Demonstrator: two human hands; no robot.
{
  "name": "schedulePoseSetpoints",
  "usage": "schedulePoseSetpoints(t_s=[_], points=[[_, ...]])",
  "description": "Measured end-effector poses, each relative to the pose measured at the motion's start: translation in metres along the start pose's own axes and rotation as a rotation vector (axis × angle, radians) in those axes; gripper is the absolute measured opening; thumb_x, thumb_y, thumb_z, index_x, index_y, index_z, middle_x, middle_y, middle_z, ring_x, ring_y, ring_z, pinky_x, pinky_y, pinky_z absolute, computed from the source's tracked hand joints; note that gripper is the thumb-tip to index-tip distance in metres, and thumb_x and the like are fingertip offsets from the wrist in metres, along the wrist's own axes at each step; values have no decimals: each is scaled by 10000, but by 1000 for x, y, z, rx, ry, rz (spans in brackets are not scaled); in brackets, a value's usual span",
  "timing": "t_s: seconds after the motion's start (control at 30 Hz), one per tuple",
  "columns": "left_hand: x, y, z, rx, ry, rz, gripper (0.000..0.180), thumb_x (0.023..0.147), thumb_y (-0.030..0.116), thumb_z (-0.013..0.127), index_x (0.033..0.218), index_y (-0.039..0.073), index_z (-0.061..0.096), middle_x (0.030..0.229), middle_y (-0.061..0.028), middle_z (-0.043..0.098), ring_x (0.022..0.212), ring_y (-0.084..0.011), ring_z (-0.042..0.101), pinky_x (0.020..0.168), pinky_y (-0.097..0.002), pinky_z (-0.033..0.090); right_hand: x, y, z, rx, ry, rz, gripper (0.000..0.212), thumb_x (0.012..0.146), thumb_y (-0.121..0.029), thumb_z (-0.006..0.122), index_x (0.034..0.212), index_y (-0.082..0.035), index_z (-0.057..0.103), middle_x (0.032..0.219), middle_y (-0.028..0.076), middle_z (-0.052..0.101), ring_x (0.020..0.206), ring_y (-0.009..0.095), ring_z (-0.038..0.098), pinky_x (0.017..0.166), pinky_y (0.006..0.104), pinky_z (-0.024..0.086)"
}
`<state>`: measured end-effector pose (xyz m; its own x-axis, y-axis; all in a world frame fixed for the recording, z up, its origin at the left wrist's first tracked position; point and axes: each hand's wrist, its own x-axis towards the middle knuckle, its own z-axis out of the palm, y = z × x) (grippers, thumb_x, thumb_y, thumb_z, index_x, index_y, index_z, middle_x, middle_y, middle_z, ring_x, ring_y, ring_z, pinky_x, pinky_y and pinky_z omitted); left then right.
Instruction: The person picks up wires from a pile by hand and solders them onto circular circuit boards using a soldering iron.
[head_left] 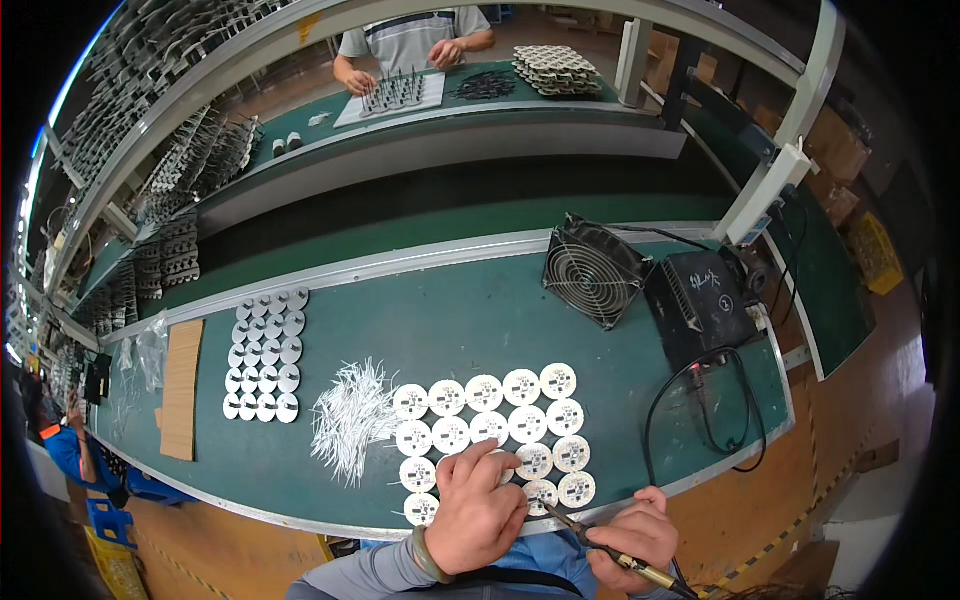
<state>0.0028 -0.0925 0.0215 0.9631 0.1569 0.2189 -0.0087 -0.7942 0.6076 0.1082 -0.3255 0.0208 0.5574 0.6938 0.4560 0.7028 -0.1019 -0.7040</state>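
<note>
White round circuit discs lie in rows at the worktop's near edge, under our left hand, fingers curled down on one. Our right hand grips a slim soldering iron, its long axis slanting, tip pointing up-left at the discs.

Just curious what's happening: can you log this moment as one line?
left hand: pressing round boards | right hand: holds soldering iron, tip at board | wires beside

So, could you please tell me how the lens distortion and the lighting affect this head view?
In the head view the fisheye bends the green bench's metal edge into an arc, and black corners ring the frame. Lighting is even, with no harsh glare on the round white boards. The left hand and the right hand with the soldering iron look sharp.
</note>
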Motion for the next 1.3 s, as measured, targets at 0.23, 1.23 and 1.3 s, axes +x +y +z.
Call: schedulePoseSetpoints(t_s=[0.23,1.23,1.3], points=[[0,-1,-1,-11,-26,9,112,730,105,745,828,126,696,1256,-112,594,1309,-405,475,1009,-534,295,16,-4,-9,57,-79,-177,353,751,-138,852,1063,-17,739,850,69,722,699,211,621,813,403,422],[1,-2,-1,-9,-32,19,101,718,109,745,799,117,685,1275,-103,600,1304,-394,477,998,-530,298,4,7,4,217,111,243,174,690,-102,759,863,-86,773,726,32,678,661,189,628,881,393,419],[1,-2,0,-10,-24,26,102,717,108,745,799,117,684,1275,-103,600,1303,-395,478,999,-529,298,4,6,3,194,92,207,175,689,-109,763,862,-88,773,724,29,676,662,185,628,880,392,417]])
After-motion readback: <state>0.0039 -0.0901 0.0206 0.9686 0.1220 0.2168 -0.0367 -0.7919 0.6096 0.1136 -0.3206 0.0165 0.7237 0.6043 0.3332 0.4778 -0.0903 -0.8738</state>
